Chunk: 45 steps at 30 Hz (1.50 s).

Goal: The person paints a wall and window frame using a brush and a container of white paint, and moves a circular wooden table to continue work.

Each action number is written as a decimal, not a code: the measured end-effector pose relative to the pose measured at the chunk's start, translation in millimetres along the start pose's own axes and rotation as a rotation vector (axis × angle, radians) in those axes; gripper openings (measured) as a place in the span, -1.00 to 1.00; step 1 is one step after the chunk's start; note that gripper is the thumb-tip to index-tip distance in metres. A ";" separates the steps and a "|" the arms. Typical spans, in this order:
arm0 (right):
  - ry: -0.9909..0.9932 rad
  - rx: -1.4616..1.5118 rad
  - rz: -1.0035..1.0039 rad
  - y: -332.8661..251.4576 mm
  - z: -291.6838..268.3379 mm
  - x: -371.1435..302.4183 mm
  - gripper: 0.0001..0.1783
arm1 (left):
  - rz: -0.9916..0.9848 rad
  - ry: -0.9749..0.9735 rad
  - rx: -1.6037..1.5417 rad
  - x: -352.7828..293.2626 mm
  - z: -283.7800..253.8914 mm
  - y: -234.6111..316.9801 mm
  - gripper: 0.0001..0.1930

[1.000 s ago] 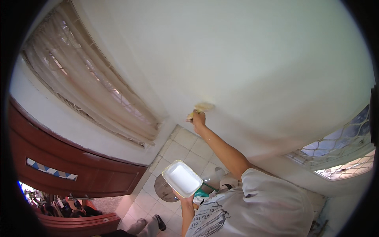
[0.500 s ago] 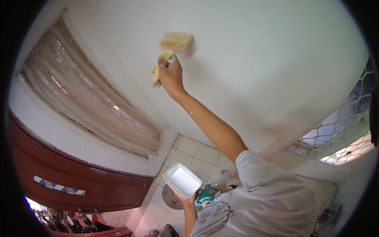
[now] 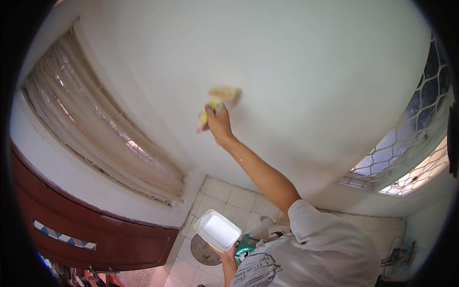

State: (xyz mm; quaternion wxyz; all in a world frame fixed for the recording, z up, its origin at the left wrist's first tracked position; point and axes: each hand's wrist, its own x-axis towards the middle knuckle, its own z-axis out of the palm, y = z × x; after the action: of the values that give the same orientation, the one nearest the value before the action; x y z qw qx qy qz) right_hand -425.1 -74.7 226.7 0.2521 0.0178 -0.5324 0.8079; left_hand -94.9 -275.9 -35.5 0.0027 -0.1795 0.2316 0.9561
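My right hand (image 3: 219,123) is raised against the white wall (image 3: 296,81), its fingers closed round the yellow handle of a wide paintbrush (image 3: 224,93). The brush's pale yellowish bristle end lies at the wall and is slightly blurred. Lower down, my left hand (image 3: 228,253) supports a rectangular white tub (image 3: 217,231) from its near side and underneath. That tub is tilted, with a white inside and yellowish smears on its rim; how much paint it holds, I cannot tell. Some of my left fingers are hidden beneath it.
A curtained window (image 3: 100,115) is on the left, above a red-brown door (image 3: 105,234). On the right is a window with a white metal grille (image 3: 387,153). Below are pale floor tiles (image 3: 239,198), a round brown stool-like top (image 3: 203,251) and a green object (image 3: 246,245).
My right hand and the paintbrush have moved down along the wall and slightly right. The tub in my left hand sits a little lower in view, as the view itself has shifted.
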 end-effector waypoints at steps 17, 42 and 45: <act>0.103 -0.059 0.518 112.1 -120.6 -67.0 -0.89 | -0.171 0.047 -0.377 3.5 -8.0 -1.3 -0.55; 0.234 -0.080 0.504 156.4 -108.9 -66.6 -0.74 | -0.063 0.055 -0.424 -38.6 -7.3 17.4 -0.59; -0.005 0.170 0.142 16.9 -54.2 16.8 -0.89 | -0.057 0.074 -0.432 -29.2 -28.5 17.0 -0.58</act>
State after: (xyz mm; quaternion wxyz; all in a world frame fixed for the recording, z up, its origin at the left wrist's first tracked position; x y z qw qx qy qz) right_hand -433.9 -26.2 193.9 0.1902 0.0033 -0.4627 0.8659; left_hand -59.3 -301.5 -41.5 -0.0172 -0.2172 0.0163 0.9758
